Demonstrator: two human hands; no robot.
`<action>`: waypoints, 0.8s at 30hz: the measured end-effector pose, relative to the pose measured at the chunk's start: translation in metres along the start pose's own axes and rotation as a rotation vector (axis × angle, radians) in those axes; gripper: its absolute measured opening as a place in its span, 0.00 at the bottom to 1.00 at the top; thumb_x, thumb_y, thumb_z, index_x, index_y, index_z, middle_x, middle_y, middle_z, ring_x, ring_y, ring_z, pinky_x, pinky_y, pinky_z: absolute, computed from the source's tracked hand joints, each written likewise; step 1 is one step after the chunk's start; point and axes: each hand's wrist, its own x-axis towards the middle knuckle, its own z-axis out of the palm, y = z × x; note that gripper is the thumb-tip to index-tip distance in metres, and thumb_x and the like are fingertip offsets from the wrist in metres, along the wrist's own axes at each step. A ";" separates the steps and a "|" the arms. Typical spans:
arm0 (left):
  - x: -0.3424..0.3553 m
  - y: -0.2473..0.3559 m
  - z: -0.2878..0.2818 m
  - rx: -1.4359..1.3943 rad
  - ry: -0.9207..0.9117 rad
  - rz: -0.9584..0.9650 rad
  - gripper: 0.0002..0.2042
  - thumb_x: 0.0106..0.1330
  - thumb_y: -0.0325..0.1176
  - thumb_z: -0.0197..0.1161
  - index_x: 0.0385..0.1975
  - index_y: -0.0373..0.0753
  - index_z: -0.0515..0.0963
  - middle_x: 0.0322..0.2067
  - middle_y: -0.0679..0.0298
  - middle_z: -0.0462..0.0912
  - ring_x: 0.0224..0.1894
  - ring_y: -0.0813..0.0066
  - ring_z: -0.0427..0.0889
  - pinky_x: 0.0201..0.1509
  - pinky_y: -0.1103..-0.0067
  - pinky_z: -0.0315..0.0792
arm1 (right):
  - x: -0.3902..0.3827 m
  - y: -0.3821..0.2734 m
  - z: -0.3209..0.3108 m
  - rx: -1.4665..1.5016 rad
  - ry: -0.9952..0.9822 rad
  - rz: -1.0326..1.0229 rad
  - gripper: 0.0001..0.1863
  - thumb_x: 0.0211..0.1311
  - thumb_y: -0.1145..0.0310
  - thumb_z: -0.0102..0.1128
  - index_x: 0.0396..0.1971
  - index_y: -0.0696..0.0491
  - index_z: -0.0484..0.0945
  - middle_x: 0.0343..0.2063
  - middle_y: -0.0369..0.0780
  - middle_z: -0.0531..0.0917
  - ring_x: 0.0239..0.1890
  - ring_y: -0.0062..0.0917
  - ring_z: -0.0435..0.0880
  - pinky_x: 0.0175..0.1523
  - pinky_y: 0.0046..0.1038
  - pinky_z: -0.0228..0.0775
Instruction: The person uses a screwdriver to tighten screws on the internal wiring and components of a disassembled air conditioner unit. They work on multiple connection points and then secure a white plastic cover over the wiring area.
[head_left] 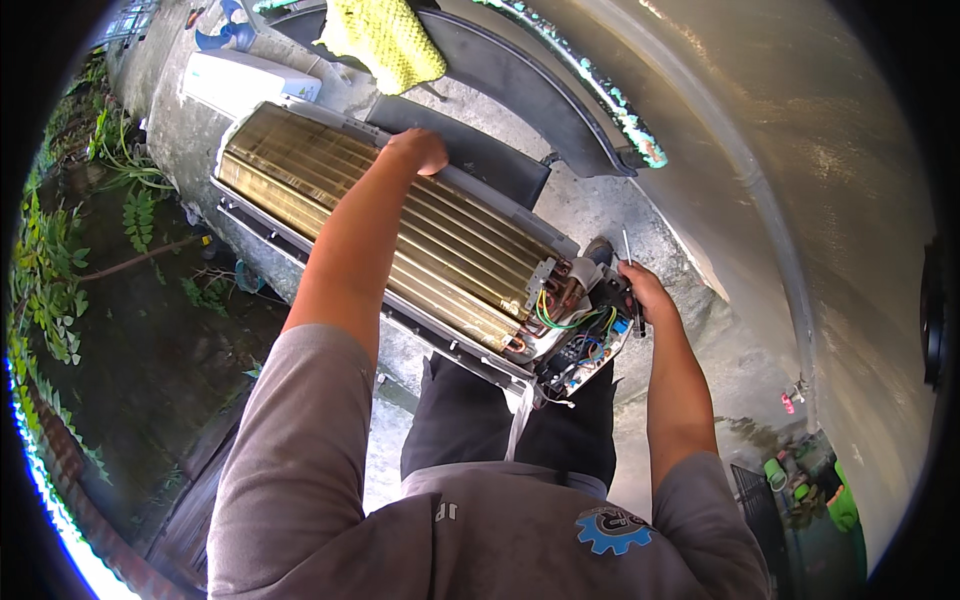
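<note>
An air conditioner indoor unit (pixel 455 240) with its cover off lies slantwise in front of my body, its gold finned coil facing up. My left hand (pixel 417 152) reaches across the coil and is closed over the unit's far edge, its fingertips partly hidden. Beside the unit's right end, my right hand (pixel 650 292) is closed around a screwdriver (pixel 627 246), whose thin shaft points up and away. Close to that hand sit the copper pipe bends, a green-yellow wire (pixel 552 318) and a circuit board (pixel 590 362) with several coloured wires.
Beyond the unit lie a dark curved panel (pixel 480 150) and a white casing (pixel 250 82). A yellow cloth (pixel 385 45) hangs over a black curved chair-like piece (pixel 530 85). A wall (pixel 840 200) rises on the right; plants (pixel 60 260) and a dark drop border the left.
</note>
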 end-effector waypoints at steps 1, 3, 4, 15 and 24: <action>0.001 0.001 0.001 -0.010 -0.012 -0.019 0.21 0.71 0.34 0.57 0.60 0.38 0.86 0.64 0.51 0.84 0.68 0.48 0.82 0.68 0.59 0.79 | -0.001 0.007 0.001 0.037 -0.031 -0.035 0.17 0.78 0.47 0.60 0.49 0.45 0.81 0.35 0.32 0.82 0.23 0.21 0.76 0.25 0.27 0.66; 0.002 0.005 0.002 -0.022 -0.019 -0.040 0.21 0.71 0.34 0.57 0.60 0.37 0.86 0.64 0.49 0.84 0.67 0.49 0.83 0.68 0.59 0.79 | -0.010 0.017 0.002 0.099 0.009 -0.012 0.17 0.78 0.46 0.61 0.46 0.44 0.81 0.32 0.31 0.81 0.23 0.20 0.75 0.26 0.25 0.66; 0.001 0.008 0.002 -0.023 -0.013 -0.045 0.21 0.71 0.34 0.57 0.59 0.37 0.86 0.64 0.49 0.85 0.67 0.49 0.83 0.68 0.59 0.79 | -0.016 0.020 0.003 0.108 -0.011 0.013 0.16 0.77 0.47 0.61 0.45 0.44 0.81 0.32 0.30 0.80 0.25 0.19 0.75 0.26 0.25 0.65; -0.033 0.032 -0.008 0.003 0.187 -0.089 0.19 0.73 0.45 0.63 0.56 0.41 0.87 0.59 0.56 0.89 0.65 0.54 0.85 0.71 0.60 0.75 | -0.016 0.033 0.016 0.115 0.115 -0.011 0.15 0.78 0.48 0.60 0.38 0.43 0.80 0.29 0.28 0.79 0.28 0.18 0.74 0.31 0.26 0.64; -0.028 0.062 -0.020 -0.227 0.147 -0.194 0.30 0.69 0.58 0.70 0.59 0.40 0.85 0.60 0.55 0.88 0.66 0.54 0.84 0.74 0.52 0.70 | -0.016 0.030 0.014 0.142 0.063 0.000 0.13 0.78 0.50 0.61 0.38 0.44 0.81 0.28 0.28 0.79 0.26 0.15 0.74 0.27 0.22 0.61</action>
